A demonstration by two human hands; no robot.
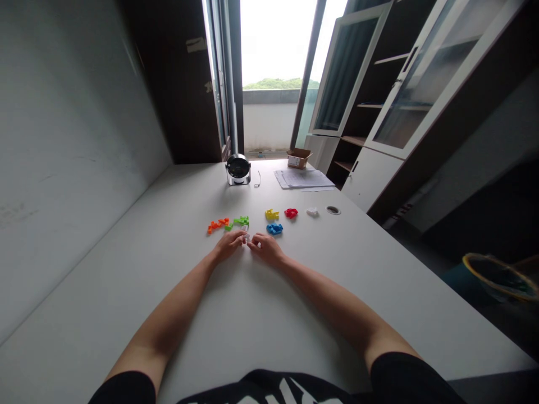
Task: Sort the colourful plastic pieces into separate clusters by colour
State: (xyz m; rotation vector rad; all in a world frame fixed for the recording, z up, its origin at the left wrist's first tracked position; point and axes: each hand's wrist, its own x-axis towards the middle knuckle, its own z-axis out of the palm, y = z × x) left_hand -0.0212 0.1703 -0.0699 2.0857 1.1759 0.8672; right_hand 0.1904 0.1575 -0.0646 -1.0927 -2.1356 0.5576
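Note:
My left hand [229, 243] and my right hand [264, 247] meet over the white table, both closed in a pinch. Between their fingertips is a small white plastic piece [247, 238], partly hidden by the fingers. Just beyond my left hand lie green pieces [241, 220], with orange pieces [218, 225] to their left. A blue piece [274, 229] rests a little beyond my right hand. Farther back are a yellow piece [272, 214], a red piece [291, 213] and another white piece [312, 211]. Their exact shapes are too small to make out.
A round black device on a silver stand [238, 169] is at the table's far edge. Papers [305, 179] and an open cardboard box [298, 159] occupy the far right. A cable hole [333, 210] pierces the tabletop [261, 314]. A wall borders the left, cabinets the right.

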